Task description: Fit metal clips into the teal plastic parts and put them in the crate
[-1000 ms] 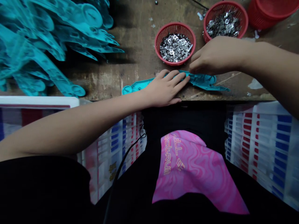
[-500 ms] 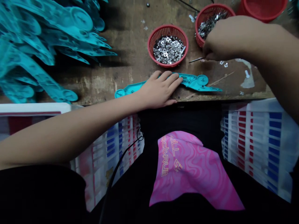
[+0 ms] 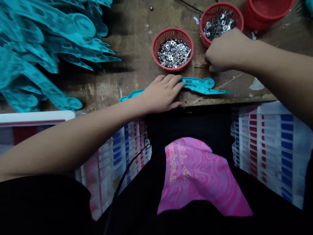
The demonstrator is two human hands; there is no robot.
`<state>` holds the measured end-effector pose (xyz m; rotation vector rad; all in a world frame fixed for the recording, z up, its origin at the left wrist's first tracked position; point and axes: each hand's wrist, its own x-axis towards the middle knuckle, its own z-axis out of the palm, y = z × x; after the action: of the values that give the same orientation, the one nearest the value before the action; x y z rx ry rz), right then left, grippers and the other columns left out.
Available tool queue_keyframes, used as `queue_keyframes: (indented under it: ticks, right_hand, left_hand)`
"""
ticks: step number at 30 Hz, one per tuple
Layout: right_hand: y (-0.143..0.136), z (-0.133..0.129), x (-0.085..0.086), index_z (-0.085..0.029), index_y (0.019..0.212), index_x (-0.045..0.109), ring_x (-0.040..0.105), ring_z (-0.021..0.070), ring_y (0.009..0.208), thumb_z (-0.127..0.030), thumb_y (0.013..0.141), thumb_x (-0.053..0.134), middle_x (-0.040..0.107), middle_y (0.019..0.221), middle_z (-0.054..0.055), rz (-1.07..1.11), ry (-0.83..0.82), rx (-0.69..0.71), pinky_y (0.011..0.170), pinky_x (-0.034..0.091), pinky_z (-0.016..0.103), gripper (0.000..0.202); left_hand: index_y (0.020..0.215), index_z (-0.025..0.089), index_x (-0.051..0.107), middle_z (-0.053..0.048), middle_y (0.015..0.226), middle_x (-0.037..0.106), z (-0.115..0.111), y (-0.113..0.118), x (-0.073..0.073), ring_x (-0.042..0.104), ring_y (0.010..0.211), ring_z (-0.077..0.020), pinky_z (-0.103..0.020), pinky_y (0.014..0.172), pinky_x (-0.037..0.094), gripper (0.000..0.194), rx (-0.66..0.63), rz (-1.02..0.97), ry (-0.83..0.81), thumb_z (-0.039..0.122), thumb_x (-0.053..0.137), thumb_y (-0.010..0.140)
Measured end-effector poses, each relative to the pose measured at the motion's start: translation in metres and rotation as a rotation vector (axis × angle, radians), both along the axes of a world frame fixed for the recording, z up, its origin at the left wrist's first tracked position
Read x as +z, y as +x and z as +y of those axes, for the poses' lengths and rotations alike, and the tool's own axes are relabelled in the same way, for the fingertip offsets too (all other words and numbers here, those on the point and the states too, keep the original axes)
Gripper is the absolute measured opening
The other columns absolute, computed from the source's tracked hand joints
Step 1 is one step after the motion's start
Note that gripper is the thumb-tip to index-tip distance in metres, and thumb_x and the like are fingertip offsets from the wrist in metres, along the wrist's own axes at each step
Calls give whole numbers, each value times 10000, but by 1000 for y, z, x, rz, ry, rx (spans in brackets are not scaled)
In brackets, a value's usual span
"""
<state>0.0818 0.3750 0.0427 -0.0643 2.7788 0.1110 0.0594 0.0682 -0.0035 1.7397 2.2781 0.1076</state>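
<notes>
My left hand [image 3: 162, 93] lies flat across a long teal plastic part [image 3: 195, 85] at the bench's front edge, its fingers stretched out over the middle of the part and hiding it. The thumb is apart from the fingers. In my right hand [image 3: 225, 52], closed, is a thin metal tool with two fine prongs, seemingly tweezers [image 3: 201, 65], pointing left above the bench. That hand is in front of a red basket [image 3: 204, 36] of small metal pieces and hides part of its rim. Just behind the teal part stands another red basket [image 3: 155, 49] of small metal clips [image 3: 173, 54].
Many teal parts [image 3: 80, 27] are heaped at the left of the wooden bench [image 3: 132, 75]. A red container [image 3: 254, 16] stands at the back right. Below the edge are plastic crates [image 3: 269, 153] on both sides. A black cable [image 3: 124, 173] hangs at my left.
My right hand has moved a little down and left with the tweezers, uncovering more of the right basket. My left hand stays on the teal part. The view has shifted slightly.
</notes>
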Motion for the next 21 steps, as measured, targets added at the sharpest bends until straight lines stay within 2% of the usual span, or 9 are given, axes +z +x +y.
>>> queue_keyframes:
  ticks: [1, 3, 6, 10, 14, 16, 21]
  right_hand:
    - [1, -2, 8, 22, 1104, 967, 862, 570, 1379, -146, 1045, 984, 871, 1246, 348, -88, 89, 41, 1101, 642, 721, 179]
    - [6, -7, 23, -102, 1456, 988, 901, 479, 1318, -262, 1193, 932, 908, 1281, 251, -222, 173, 160, 1099, 677, 614, 313]
    - [14, -17, 33, -129, 1627, 931, 903, 370, 1207, -322, 1298, 855, 918, 1258, 183, -295, 50, 320, 1142, 676, 540, 389]
    - [22, -25, 24, -107, 1627, 911, 854, 300, 1196, -313, 1301, 832, 910, 1325, 171, -243, -21, 381, 1171, 631, 477, 394]
    - [25, -26, 15, -128, 1603, 922, 841, 299, 1178, -329, 1303, 751, 907, 1316, 162, -205, -24, 388, 1111, 624, 434, 399]
    - [26, -28, 16, -148, 1613, 925, 847, 309, 1180, -322, 1290, 733, 904, 1313, 153, -188, -22, 368, 1087, 630, 420, 414]
    - [28, -33, 21, -149, 1588, 956, 871, 336, 1144, -247, 1289, 652, 898, 1319, 189, -142, -52, 371, 967, 609, 393, 437]
  left_hand:
    - [1886, 41, 598, -364, 1969, 558, 0, 0, 0, 579, 1837, -570, -729, 1506, 505, 798, -4, 7, -8, 419, 746, 1199]
    - [1893, 18, 572, -382, 1969, 548, 1, 0, 1, 572, 1843, -585, -734, 1509, 507, 832, -6, 11, -15, 419, 774, 1193]
    - [1871, -11, 557, -412, 1958, 545, 1, 0, -1, 567, 1849, -595, -743, 1508, 511, 854, 6, -12, -4, 454, 796, 1197]
    - [1881, -9, 522, -412, 1954, 546, -1, -4, -8, 546, 1876, -574, -728, 1528, 492, 865, 31, -62, 16, 443, 795, 1195]
    - [2026, 17, 306, -401, 2012, 477, -2, -6, -14, 517, 1899, -553, -718, 1555, 455, 1041, 50, -77, 25, 430, 769, 1190]
    - [2051, 17, 255, -401, 2023, 459, -1, -4, -14, 507, 1903, -558, -726, 1554, 453, 1049, 43, -55, 15, 444, 710, 1208]
    - [1991, 51, 442, -401, 1931, 573, -2, -7, -13, 623, 1782, -611, -785, 1429, 581, 892, 39, 41, 20, 561, 499, 1262]
